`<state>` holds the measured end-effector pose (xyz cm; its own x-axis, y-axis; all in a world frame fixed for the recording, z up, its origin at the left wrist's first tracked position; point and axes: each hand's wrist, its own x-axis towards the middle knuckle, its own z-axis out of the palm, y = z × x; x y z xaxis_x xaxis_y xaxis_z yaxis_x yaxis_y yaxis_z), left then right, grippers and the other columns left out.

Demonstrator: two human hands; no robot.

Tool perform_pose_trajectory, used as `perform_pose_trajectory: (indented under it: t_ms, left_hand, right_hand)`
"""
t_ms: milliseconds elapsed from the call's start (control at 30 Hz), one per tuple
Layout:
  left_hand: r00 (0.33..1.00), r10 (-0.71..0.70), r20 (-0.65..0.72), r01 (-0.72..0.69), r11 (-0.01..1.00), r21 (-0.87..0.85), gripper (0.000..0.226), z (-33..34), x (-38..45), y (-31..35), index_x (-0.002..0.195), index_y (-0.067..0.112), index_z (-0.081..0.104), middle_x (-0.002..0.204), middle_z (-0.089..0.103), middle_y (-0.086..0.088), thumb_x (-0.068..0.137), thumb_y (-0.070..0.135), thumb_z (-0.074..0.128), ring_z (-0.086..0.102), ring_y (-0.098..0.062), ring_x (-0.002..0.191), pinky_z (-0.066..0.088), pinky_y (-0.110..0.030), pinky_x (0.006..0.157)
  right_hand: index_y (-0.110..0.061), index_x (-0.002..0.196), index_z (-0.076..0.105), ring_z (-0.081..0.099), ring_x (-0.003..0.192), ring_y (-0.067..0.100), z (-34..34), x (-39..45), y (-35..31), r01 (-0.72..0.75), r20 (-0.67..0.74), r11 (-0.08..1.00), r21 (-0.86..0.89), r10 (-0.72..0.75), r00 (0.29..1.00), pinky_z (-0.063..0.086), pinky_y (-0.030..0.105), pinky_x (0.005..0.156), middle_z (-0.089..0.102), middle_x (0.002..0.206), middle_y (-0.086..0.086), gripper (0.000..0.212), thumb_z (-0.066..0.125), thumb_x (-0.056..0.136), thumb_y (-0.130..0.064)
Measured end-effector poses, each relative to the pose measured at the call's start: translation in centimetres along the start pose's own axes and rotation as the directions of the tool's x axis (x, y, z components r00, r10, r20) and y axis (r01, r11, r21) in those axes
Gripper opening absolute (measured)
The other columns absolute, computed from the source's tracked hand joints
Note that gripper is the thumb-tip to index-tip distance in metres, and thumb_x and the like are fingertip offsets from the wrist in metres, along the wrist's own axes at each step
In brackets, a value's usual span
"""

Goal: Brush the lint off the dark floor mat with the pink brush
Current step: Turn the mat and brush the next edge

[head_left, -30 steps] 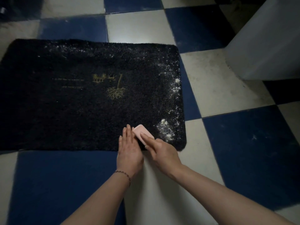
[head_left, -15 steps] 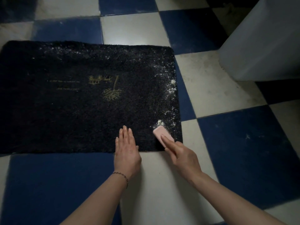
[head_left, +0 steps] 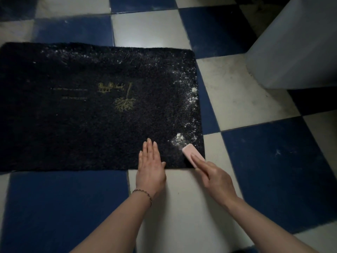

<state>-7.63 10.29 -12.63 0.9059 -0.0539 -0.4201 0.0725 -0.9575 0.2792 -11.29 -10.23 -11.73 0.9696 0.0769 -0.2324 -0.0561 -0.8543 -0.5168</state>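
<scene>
A dark shaggy floor mat (head_left: 82, 110) with a gold tree motif lies on the checkered floor. White lint (head_left: 179, 138) speckles its right side and far edge, with a thick patch near the front right corner. My right hand (head_left: 214, 177) grips the pink brush (head_left: 191, 154), which rests on the mat's front right corner just below that patch. My left hand (head_left: 150, 167) lies flat, fingers together, pressing on the mat's front edge to the left of the brush.
Blue and white floor tiles (head_left: 255, 92) surround the mat. A pale grey cabinet or appliance (head_left: 295, 48) stands at the right rear. A bracelet sits on my left wrist.
My right hand has swept the pink brush rightward along the mat's front edge, away from my left hand, toward the front right corner. My left hand stayed pressed on the mat.
</scene>
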Motion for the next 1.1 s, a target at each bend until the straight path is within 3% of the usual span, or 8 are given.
perform_pose_trajectory:
  t_ms: [200,367,433,600,767,933,1100]
  left_hand:
    - [1.000,-0.005,0.004,0.005,1.000,0.008,0.070,-0.1,0.0,0.1,0.150,0.004,-0.017,0.156,-0.029,-0.013,0.105,0.029,0.030,-0.025,-0.025,0.145,-0.013,-0.038,0.118]
    - [1.000,-0.010,-0.013,0.010,1.000,-0.021,0.064,0.1,0.1,0.0,0.150,0.004,-0.015,0.157,-0.027,-0.012,0.103,0.013,0.026,-0.024,-0.024,0.145,-0.012,-0.037,0.119]
    - [1.000,-0.001,-0.028,0.001,1.000,-0.021,0.065,0.2,0.1,0.0,0.151,0.004,-0.015,0.157,-0.026,-0.013,0.103,0.017,0.028,-0.023,-0.024,0.146,-0.011,-0.037,0.119]
    - [1.000,0.004,-0.028,-0.004,1.000,-0.007,0.068,0.2,-0.3,0.0,0.150,0.005,-0.018,0.155,-0.031,-0.011,0.105,0.029,0.028,-0.026,-0.024,0.144,-0.013,-0.037,0.118]
    - [1.000,-0.008,-0.022,0.008,1.000,-0.007,0.068,0.1,-0.2,0.2,0.150,0.005,-0.018,0.155,-0.030,-0.012,0.105,0.028,0.028,-0.026,-0.024,0.145,-0.013,-0.038,0.119]
    - [0.999,-0.031,-0.009,0.030,0.999,-0.036,0.070,0.0,-0.1,0.6,0.150,0.005,-0.016,0.157,-0.028,-0.012,0.104,0.029,0.030,-0.025,-0.024,0.145,-0.012,-0.039,0.119]
    - [1.000,-0.002,0.001,0.002,0.999,-0.053,0.068,-0.1,0.3,1.3,0.151,0.003,-0.013,0.158,-0.025,-0.012,0.104,0.027,0.030,-0.024,-0.023,0.146,-0.010,-0.038,0.120]
  right_hand:
    - [-0.054,0.135,0.029,0.058,0.072,0.019,0.5,0.0,-1.9,0.049,-0.020,0.999,-0.003,-0.049,0.999,0.048,0.034,0.061,0.058,0.086,-0.004,0.053,0.053,0.092,-0.034]
    - [-0.054,0.136,0.032,0.060,0.087,0.024,1.9,2.2,-5.3,0.156,0.077,0.988,-0.018,-0.154,0.985,0.047,0.037,0.071,0.058,0.097,0.001,0.047,0.046,0.094,-0.038]
    - [-0.055,0.136,0.032,0.061,0.087,0.027,1.7,2.8,-4.7,0.182,0.079,0.982,-0.056,-0.177,0.981,0.048,0.039,0.069,0.059,0.098,0.002,0.049,0.047,0.093,-0.036]
    - [-0.066,0.132,0.018,0.059,0.073,0.021,0.0,1.1,0.1,0.094,0.041,0.993,-0.067,-0.092,0.995,0.048,0.035,0.058,0.059,0.091,-0.005,0.062,0.053,0.092,-0.031]
    - [-0.059,0.133,0.025,0.059,0.077,0.016,-0.2,0.5,0.7,0.044,-0.008,0.999,-0.015,-0.044,0.999,0.046,0.029,0.060,0.062,0.097,-0.008,0.055,0.053,0.093,-0.033]
    - [-0.055,0.134,0.029,0.057,0.071,0.018,0.1,1.0,-1.6,0.065,-0.043,0.998,0.011,-0.064,0.997,0.045,0.030,0.059,0.056,0.084,-0.005,0.053,0.053,0.093,-0.032]
    - [-0.055,0.135,0.033,0.061,0.094,0.021,1.3,3.7,-4.7,0.143,0.022,0.990,-0.021,-0.142,0.990,0.049,0.035,0.074,0.061,0.110,-0.001,0.047,0.048,0.094,-0.037]
